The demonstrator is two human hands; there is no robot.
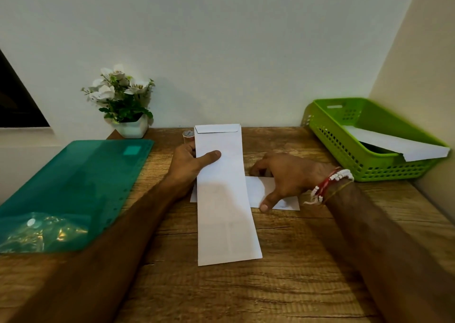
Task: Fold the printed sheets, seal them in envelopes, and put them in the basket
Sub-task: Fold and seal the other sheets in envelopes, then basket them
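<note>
White and long, the white paper envelope (222, 187) is in the left hand (189, 162), thumb laid across its face and the other fingers hidden behind it, a grasp near the flap end. Its flap points away towards the wall and its near end reaches down over the wooden table (221, 293); whether that end touches the wood cannot be told. Held this way, the mouth probably stays free for loading.

The folded white sheet (256, 189) lies flat on the table, partly under the envelope. The right hand (288, 175) spans it, fingers curled at the far edge and thumb tip pressed at the near edge, gripping it across its width, likely to lift it and slide it in.

The green perforated plastic basket (344, 155) sits at the right, by the wall corner, within easy reach of the right arm. A second white envelope (398, 145) already rests in it, leaning over the near rim, so the job looks partly done.

A teal translucent plastic folder (81, 180) lies at the left, well apart from the work.
</note>
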